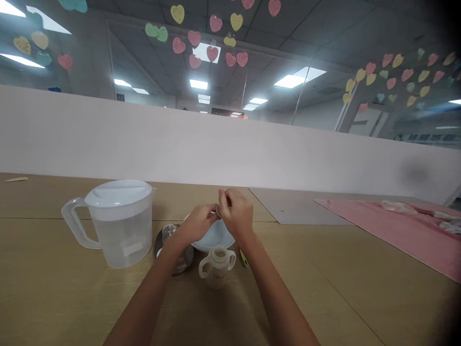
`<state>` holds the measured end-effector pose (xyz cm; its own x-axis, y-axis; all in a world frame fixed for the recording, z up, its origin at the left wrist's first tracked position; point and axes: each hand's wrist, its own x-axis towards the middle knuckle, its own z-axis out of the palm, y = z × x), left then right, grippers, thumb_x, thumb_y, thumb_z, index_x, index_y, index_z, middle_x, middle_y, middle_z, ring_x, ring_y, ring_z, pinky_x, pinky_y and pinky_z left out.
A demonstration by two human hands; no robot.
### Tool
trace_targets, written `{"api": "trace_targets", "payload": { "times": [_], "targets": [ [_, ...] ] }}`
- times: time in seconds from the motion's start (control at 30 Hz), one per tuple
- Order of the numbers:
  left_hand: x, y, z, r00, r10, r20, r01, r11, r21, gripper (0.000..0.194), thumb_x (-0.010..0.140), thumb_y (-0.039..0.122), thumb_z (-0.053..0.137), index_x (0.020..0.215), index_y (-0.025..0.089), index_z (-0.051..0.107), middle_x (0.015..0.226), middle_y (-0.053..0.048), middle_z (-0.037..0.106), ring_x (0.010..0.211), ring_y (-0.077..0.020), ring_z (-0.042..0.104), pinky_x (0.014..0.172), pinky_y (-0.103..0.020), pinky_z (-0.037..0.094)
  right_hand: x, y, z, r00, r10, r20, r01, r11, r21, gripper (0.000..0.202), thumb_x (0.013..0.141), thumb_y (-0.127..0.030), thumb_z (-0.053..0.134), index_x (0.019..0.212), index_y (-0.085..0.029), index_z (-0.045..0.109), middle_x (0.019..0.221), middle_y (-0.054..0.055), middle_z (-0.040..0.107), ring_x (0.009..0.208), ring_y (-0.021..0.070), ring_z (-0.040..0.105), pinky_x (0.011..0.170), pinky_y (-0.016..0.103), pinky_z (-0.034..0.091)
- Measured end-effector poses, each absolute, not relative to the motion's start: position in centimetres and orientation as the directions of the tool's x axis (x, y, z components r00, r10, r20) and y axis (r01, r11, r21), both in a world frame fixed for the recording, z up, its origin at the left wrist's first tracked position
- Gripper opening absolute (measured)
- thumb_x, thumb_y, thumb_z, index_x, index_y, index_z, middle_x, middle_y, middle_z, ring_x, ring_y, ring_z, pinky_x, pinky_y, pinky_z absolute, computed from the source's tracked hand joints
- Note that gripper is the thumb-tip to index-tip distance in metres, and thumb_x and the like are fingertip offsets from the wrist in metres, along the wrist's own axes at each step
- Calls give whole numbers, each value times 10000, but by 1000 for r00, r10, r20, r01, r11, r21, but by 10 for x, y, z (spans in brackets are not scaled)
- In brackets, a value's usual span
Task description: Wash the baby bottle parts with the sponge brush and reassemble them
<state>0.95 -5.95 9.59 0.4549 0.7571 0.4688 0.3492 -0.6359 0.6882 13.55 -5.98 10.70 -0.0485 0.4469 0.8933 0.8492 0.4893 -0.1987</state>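
Note:
My left hand (198,223) and my right hand (236,211) meet above a pale bowl (215,238). Between their closed fingers is a small round, ring-like piece (218,210), mostly hidden, so I cannot make out its kind. Just in front of the bowl stands a two-handled baby bottle (217,276), upright with its mouth uncovered. Under my left forearm, a round metal dish (185,262) holds a small clear item (167,231) and something white. A thin green object (244,259) lies beside my right wrist, partly covered by it.
A large clear pitcher (124,240) with a white lid stands at the left, its handle pointing left. On the right lies a pink mat (389,230) with plastic-wrapped items on it. A low white partition (230,154) runs behind the table. A flat tan stick (17,179) rests far left.

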Motion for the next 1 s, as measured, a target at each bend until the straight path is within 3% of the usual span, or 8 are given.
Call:
{"api": "trace_targets", "payload": {
  "times": [0.23, 0.4, 0.47, 0.57, 0.67, 0.73, 0.83, 1.0],
  "targets": [
    [17, -52, 83, 434, 775, 459, 351, -615, 706, 305, 869, 310, 378, 870, 154, 640, 806, -47, 673, 772, -172, 607, 714, -266, 456, 144, -53, 107, -42, 672, 739, 912, 329, -247, 494, 907, -405, 359, 482, -177, 468, 480, 5, 488, 454, 91, 357, 490, 251, 173],
    [25, -44, 73, 346, 795, 499, 375, -605, 703, 344, 871, 375, 386, 788, 152, 635, 749, -49, 657, 704, -166, 611, 612, -244, 469, 150, -48, 110, 58, 684, 727, 796, 408, -447, 540, 916, -469, 280, 456, -191, 335, 439, -32, 365, 440, 83, 302, 468, 238, 194],
    [28, -43, 72, 333, 801, 498, 365, -596, 715, 371, 872, 408, 381, 777, 151, 631, 762, -52, 649, 687, -161, 612, 567, -232, 462, 153, -49, 114, 96, 647, 757, 761, 443, -474, 527, 913, -468, 279, 461, -198, 275, 436, -45, 302, 444, 79, 268, 462, 234, 194],
    [31, -43, 66, 388, 793, 470, 387, -603, 698, 373, 877, 404, 376, 769, 154, 630, 803, -57, 642, 668, -160, 604, 529, -237, 444, 158, -57, 122, 117, 497, 860, 815, 447, -370, 494, 894, -413, 356, 466, -201, 230, 452, -57, 239, 461, 77, 190, 471, 247, 177],
    [32, -38, 51, 453, 743, 493, 505, -670, 544, 334, 865, 333, 429, 650, 161, 619, 787, -65, 640, 708, -186, 582, 635, -288, 437, 164, -70, 134, 101, 322, 941, 871, 429, -240, 483, 869, -345, 415, 467, -201, 189, 466, -61, 195, 484, 81, 148, 485, 254, 171],
    [32, -33, 40, 451, 731, 513, 568, -678, 467, 325, 864, 307, 444, 624, 167, 613, 738, -67, 632, 717, -203, 567, 689, -317, 414, 170, -76, 141, 98, 289, 952, 879, 424, -219, 494, 858, -351, 437, 468, -200, 174, 467, -64, 174, 490, 83, 140, 484, 250, 173],
    [31, -29, 34, 414, 743, 527, 599, -658, 456, 304, 880, 305, 424, 704, 165, 629, 751, -77, 639, 739, -219, 564, 698, -324, 389, 177, -75, 142, 52, 423, 905, 883, 404, -239, 527, 849, -426, 455, 445, -198, 203, 439, -64, 193, 461, 76, 158, 465, 239, 176],
    [31, -32, 47, 381, 757, 531, 633, -632, 447, 345, 896, 329, 395, 709, 157, 630, 759, -83, 660, 714, -195, 559, 661, -290, 361, 171, -50, 118, -123, 750, 650, 921, 330, -207, 567, 850, -517, 433, 392, -204, 317, 373, -33, 316, 367, 78, 269, 419, 249, 163]
  ]
}}
